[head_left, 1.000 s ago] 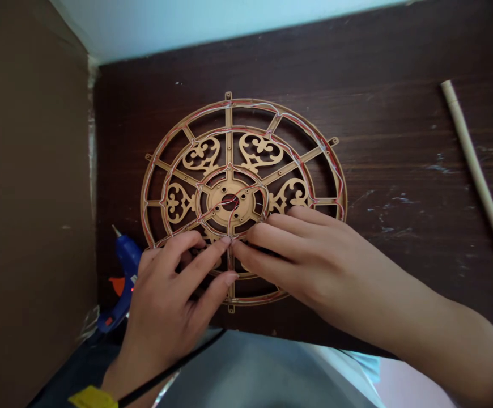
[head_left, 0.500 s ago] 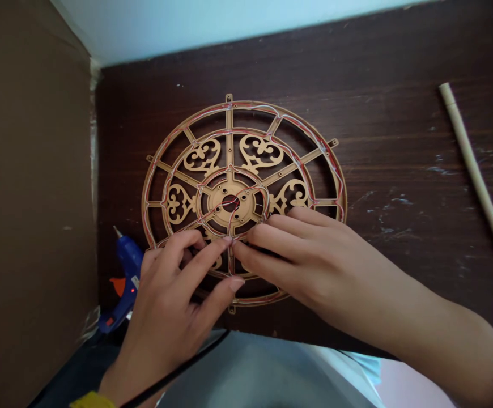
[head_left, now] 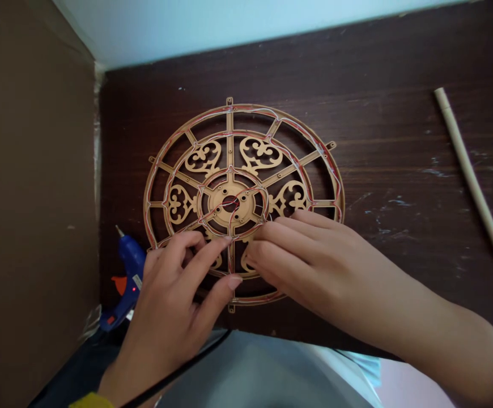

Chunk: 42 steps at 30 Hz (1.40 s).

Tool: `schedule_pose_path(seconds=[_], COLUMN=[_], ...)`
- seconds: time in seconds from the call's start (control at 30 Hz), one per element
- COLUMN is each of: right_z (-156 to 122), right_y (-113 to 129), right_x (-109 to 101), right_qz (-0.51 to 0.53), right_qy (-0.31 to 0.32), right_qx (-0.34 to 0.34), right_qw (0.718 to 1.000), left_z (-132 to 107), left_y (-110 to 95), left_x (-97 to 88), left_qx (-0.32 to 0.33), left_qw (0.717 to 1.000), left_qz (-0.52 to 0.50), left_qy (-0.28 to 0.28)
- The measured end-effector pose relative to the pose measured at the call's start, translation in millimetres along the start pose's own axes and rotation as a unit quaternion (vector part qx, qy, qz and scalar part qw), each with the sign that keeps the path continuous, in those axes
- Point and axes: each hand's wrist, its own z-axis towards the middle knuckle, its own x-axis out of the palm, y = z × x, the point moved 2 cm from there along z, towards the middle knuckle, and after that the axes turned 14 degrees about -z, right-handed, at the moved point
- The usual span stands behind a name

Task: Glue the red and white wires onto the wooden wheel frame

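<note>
Glue gun (head_left: 131, 266) left of wooden frame (head_left: 229, 141)

1. One camera, worn on the person's head, looks forward and down from above the bottom edge of the frame.
2. It sits close over a dark wooden tabletop (head_left: 399, 113), with a wooden fretwork wheel (head_left: 230, 130) just left of centre.
3. A brown cardboard panel (head_left: 34, 198) fills the left side, a pale wall (head_left: 229, 34) the top, and grey cloth (head_left: 263, 374) the bottom edge.
4. The left hand (head_left: 174, 289) and right hand (head_left: 314, 266) enter from the bottom and lower right.
</note>
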Motion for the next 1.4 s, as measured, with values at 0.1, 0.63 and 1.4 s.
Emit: schedule_pose_path(seconds=[0.1, 0.63, 1.4], right_z=[-3, -1, 4], right_y=[-2, 1, 8], right_x=[-1, -1, 3], right_qz=[-0.002, 0.018, 0.004], right_qy=[-0.006, 0.055, 0.045], right_qx=[0.042, 0.022, 0.025], right_qw=[0.999, 0.998, 0.999], left_z=[1, -2, -2], left_y=[0, 1, -9], left_x=[-0.2, 0.1, -13.4], left_qx=[-0.005, -0.032, -0.046], left_qw=[1.000, 0.996, 0.964], left_qz=[-0.006, -0.080, -0.214], left_qy=[-0.001, -0.004, -0.153])
